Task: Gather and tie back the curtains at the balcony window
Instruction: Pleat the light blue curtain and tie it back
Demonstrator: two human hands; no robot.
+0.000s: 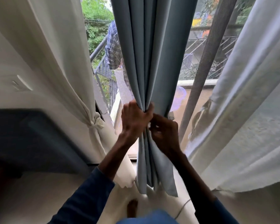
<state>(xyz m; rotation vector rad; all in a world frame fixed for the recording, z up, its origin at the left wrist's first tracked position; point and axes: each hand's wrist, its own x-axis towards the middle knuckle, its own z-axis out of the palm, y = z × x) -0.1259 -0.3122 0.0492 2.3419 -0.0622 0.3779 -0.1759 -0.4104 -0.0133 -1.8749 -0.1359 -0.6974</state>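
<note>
Blue-grey curtain (152, 54): hangs at centre of balcony window, folds bunched into narrow bundle at mid-height.
Left hand (136, 120): fingers and thumb wrapped tight round bundle.
Right hand (164, 135): fingers curled, pinching folds just below left hand; motion-blurred.
Cream curtain (55, 62): at left, already gathered, knotted tie (95, 122) round it.
Sheer white curtain (249, 110): at right, hanging loose.
Balcony railing (102, 62): behind.
</note>
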